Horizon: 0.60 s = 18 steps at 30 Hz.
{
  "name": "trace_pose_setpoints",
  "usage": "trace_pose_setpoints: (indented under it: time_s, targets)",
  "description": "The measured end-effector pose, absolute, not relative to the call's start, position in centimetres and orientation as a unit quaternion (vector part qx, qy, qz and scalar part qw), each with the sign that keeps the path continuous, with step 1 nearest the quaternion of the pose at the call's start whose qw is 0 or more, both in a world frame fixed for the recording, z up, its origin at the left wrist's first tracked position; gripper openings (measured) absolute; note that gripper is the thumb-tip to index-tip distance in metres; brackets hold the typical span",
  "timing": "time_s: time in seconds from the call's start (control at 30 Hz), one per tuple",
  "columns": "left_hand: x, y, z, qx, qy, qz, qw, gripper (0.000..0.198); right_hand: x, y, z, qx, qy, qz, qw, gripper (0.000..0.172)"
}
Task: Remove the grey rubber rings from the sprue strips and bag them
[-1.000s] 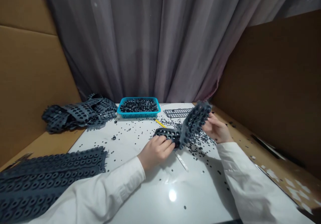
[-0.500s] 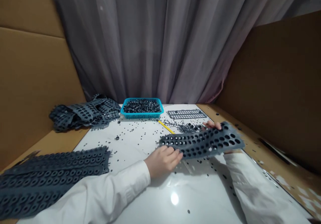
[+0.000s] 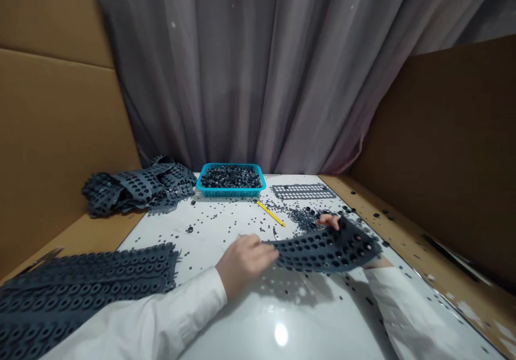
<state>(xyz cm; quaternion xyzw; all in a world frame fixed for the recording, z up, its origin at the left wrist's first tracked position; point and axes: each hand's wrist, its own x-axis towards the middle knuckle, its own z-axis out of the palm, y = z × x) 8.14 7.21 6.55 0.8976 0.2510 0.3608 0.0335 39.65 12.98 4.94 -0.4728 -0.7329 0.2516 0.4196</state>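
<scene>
1. On the white tabletop (image 3: 229, 325), find a stack of dark sheets (image 3: 88, 279) overlapping the left edge toward the near corner.
2. Between both hands, find the perforated sheet (image 3: 318, 250), raised above the right half and reaching toward the right edge. Looks light, soft and rubbery – sagging mid-span, so likely grippy, not fragile, though perhaps tearable between holes.
3. With the left hand (image 3: 245, 258), appears to clamp the left end, fingers together; with the right hand (image 3: 329, 221), shows fingers at the far side, mostly hidden – cannot tell whether closed.
4. Best held by both ends, along the unholed margins.
</scene>
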Motion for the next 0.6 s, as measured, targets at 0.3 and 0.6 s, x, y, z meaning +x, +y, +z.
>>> trace_pose_setpoints:
  time_s: [0.3, 0.6]
  targets:
    - [6.7, -0.6, 5.6, 0.446, 0.333, 0.318, 0.767, 0.046, 31.3, 12.4, 9.1, -0.443, -0.583, 0.524, 0.435, 0.02]
    - [3.2, -5.2, 2.3, 0.343, 0.421, 0.3, 0.784, 0.072, 24.4, 15.6, 3.2, -0.494, -0.725, 0.359, 0.319, 0.027]
